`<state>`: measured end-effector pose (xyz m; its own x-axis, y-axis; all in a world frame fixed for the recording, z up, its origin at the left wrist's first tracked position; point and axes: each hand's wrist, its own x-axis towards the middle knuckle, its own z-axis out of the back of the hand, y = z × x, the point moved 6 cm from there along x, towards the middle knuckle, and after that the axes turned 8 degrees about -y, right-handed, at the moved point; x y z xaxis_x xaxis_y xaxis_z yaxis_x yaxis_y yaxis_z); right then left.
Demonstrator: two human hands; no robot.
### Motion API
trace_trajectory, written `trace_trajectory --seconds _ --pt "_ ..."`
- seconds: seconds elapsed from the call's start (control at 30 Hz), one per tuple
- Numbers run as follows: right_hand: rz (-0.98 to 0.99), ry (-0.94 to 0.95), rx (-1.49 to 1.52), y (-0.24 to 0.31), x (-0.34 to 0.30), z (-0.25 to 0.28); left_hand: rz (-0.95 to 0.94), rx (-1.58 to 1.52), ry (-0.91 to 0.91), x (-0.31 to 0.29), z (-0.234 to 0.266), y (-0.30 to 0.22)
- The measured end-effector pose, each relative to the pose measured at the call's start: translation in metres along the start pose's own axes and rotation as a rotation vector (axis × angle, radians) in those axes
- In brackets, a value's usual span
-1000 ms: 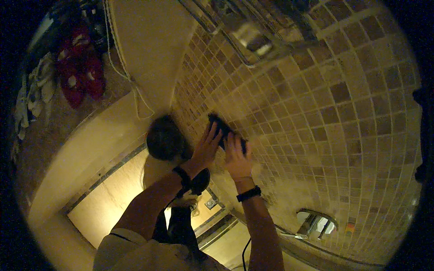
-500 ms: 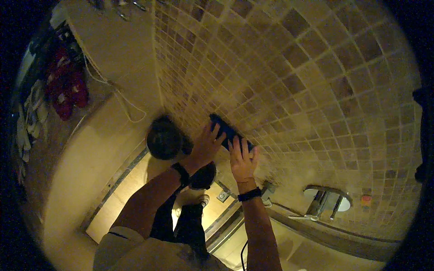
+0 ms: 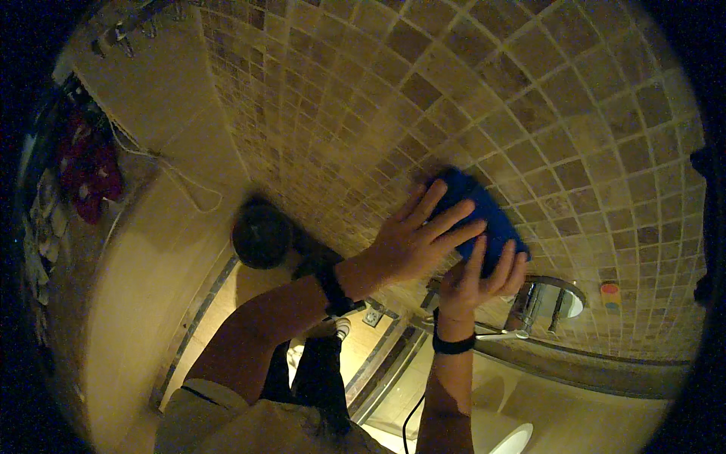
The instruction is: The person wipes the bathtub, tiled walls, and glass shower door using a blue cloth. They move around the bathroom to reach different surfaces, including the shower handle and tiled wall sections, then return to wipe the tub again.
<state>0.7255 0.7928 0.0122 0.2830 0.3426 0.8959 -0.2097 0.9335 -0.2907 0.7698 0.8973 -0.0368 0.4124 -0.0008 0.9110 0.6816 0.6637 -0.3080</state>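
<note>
1. Against the tiled wall (image 3: 363, 98), a blue pad (image 3: 493, 219) is pressed.
2. Its left side is covered by the left hand (image 3: 408, 240), spread wide.
3. Its near edge is touched by the right hand (image 3: 470, 287), fingers parted.

- A pad (image 3: 495, 227) is seen, vivid blue across its face and darker along its upper edge; its exact kind cannot be told.
- Its outline is roughly rectangular, longer than wide, with no fold made out in the dim light.
- It is tilted, its long side slanted from upper left to lower right.
- Its near face is partly covered by the spread fingers of the left hand (image 3: 397, 246), its lower right end by those of the right hand (image 3: 470, 286).
- It is held at the tiled wall (image 3: 522, 136); contact behind it is hidden.
</note>
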Motion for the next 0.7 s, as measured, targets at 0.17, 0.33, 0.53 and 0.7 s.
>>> trace_trajectory --seconds 0.17,0.33,0.53,0.7 --pt "0.037 0.314 0.075 0.026 -0.105 -0.026 0.094 -0.022 0.255 -0.107 -0.018 0.027" --pt "0.079 0.462 0.087 0.049 -0.177 -0.052 0.126 0.103 0.527 -0.186 -0.023 0.039" --pt "-0.002 0.197 0.071 0.017 -0.087 -0.021 0.144 -0.014 0.291 -0.092 -0.008 0.014" --pt "-0.157 0.002 -0.013 -0.02 0.022 0.011 -0.064 -0.002 0.061 0.028 0.007 -0.012"
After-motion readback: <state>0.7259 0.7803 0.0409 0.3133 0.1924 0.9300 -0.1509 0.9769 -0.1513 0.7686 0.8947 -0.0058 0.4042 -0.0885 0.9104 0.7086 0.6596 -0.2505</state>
